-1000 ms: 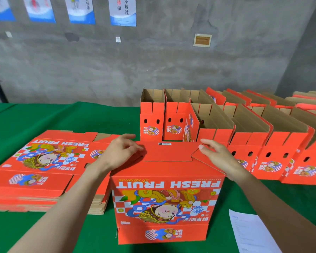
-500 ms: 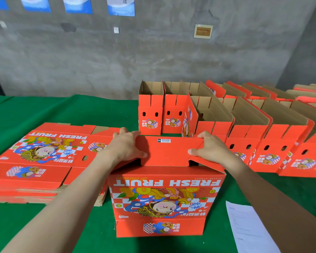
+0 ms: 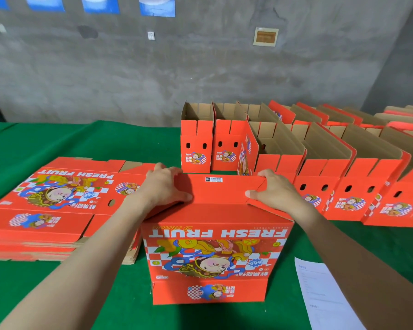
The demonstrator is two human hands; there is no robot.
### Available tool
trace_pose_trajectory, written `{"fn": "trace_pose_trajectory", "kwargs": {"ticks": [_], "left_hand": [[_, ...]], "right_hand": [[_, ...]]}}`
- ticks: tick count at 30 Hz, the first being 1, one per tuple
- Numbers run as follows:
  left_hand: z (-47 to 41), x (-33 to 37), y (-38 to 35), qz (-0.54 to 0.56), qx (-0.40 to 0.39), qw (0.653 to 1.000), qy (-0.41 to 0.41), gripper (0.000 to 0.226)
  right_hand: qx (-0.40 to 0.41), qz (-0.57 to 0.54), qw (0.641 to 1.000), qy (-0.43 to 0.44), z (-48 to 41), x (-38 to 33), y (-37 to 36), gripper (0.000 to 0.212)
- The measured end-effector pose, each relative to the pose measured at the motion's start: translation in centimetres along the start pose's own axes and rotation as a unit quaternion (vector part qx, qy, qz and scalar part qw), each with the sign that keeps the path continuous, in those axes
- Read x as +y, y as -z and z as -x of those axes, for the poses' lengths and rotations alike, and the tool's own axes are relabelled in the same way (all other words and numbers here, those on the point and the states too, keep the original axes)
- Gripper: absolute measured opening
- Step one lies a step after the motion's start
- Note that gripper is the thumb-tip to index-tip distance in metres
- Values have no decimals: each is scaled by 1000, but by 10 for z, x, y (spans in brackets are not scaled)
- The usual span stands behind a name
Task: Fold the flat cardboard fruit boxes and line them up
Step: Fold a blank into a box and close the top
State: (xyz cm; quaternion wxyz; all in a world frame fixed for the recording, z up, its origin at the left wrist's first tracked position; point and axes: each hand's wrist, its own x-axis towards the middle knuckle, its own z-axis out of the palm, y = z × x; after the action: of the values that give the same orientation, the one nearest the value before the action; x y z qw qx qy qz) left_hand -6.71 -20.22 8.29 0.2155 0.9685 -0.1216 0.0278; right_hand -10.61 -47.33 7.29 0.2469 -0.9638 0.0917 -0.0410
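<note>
Head view: one upright box point(image 3: 215, 246) stands on the green cloth point(image 3: 81, 144) at centre, printed front facing the camera, "FRESH FRUIT" upside down, top flaps partly folded in. Left hand point(image 3: 165, 186) grips the box's top left edge, fingers curled over the far side, thumb lying on the top flap. Right hand point(image 3: 274, 194) grips the top right corner the same way, thumb on top, fingers wrapped over a tilted side flap. Both hands are closed round cardboard, not spread. A barcode sticker point(image 3: 214, 179) sits on the top flap between the hands. Whether the flaps are locked together is hard to tell from this angle. Just left of the box, touching or nearly so, lies the stack of flat boxes point(image 3: 57, 206), print up. Behind the box and running off to its right is the row of folded boxes point(image 3: 343, 186), open tops, brown insides showing. Right of the box, near its base, lies a white sheet point(image 3: 324, 296) on the cloth. Far behind is a grey wall point(image 3: 200, 75) with blue posters point(image 3: 156, 5) along the top.
</note>
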Motion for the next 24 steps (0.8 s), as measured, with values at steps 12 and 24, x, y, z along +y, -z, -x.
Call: {"fn": "trace_pose_trajectory", "kwargs": {"ticks": [12, 24], "left_hand": [[55, -68, -1, 492, -98, 852, 150, 79], [63, -88, 26, 639, 16, 755, 148, 54]], "right_hand": [[-78, -453, 864, -206, 66, 43, -30, 36], [-148, -318, 935, -45, 73, -4, 1, 67]]}}
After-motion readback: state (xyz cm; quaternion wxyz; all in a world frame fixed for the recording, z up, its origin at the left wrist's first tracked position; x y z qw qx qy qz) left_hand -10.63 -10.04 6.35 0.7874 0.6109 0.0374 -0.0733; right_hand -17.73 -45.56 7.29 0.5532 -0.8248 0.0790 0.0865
